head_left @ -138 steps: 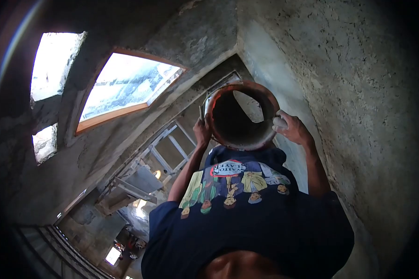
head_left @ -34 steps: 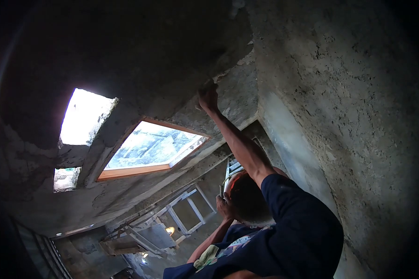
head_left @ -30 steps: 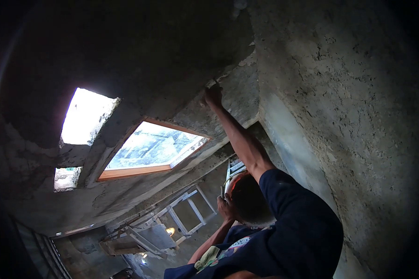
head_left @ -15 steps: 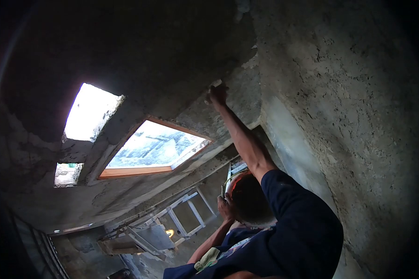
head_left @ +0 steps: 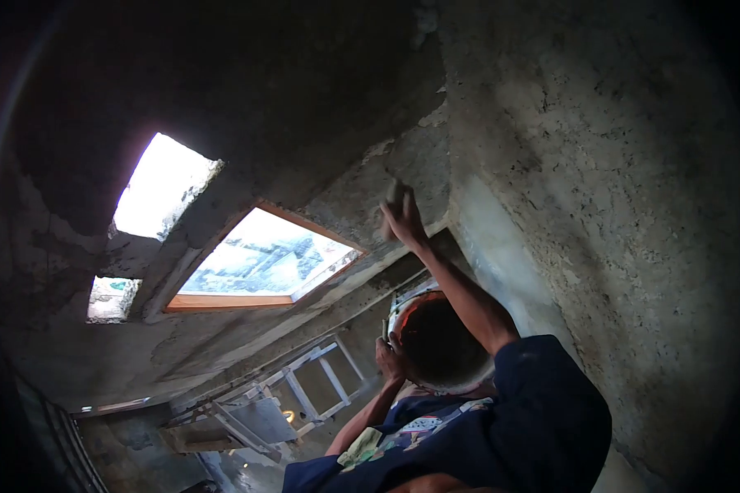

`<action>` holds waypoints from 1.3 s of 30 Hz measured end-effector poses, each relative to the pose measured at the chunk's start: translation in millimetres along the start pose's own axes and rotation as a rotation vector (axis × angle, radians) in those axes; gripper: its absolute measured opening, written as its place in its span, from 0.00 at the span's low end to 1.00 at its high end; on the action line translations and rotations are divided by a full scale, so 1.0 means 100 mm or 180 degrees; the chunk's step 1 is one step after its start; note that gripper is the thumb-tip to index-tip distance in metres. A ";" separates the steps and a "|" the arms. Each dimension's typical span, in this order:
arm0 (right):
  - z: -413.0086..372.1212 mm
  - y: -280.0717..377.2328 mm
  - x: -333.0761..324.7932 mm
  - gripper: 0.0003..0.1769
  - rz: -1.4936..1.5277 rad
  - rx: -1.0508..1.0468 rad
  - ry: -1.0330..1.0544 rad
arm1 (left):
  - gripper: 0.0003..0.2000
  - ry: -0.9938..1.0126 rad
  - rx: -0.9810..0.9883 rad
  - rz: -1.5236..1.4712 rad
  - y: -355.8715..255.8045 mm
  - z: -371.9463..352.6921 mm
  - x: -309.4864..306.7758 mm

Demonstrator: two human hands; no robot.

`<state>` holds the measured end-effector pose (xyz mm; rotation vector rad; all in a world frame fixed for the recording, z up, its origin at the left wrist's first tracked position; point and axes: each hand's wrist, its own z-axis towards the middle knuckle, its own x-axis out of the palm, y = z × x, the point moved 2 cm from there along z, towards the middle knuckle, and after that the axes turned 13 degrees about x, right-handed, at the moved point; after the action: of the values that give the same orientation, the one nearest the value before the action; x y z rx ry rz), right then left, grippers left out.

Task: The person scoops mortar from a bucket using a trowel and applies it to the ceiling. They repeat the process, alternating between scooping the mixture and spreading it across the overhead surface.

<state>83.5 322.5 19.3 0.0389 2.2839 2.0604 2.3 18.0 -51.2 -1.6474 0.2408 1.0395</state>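
My left hand (head_left: 389, 357) is closed at the side of a round bucket (head_left: 448, 333) with a dark, partly reddish inside, held close to my chest. A short thin stick-like piece stands up by its fingers. My right hand (head_left: 404, 218) is raised on a bent arm in front of the rough grey plastered wall (head_left: 345, 193), between the wood-framed window and the corner. Its fingers are closed around a small greyish piece (head_left: 396, 195), blurred, whose kind I cannot make out. The bucket's contents are too dark to tell.
A wood-framed window (head_left: 228, 302) is set in the wall, beside two bright openings (head_left: 160, 189). Rough plaster covers the adjoining wall (head_left: 575, 181). A pale ladder-like frame (head_left: 330, 382) stands beyond the bucket, with a panel (head_left: 259, 419) near it.
My right hand has come down the wall toward the bucket, and its arm has bent more. The bucket's mouth shows more fully, with my left hand still at its side.
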 end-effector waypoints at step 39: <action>-3.37 -0.51 -2.08 0.22 -0.2439 0.1765 -0.0228 | 0.20 -0.0033 0.0146 -0.0280 0.10 -0.02 0.02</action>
<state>269.8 -30.7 9.4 -0.6127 2.2380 1.0227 -1.8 13.2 -59.8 -1.5970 0.1825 0.9692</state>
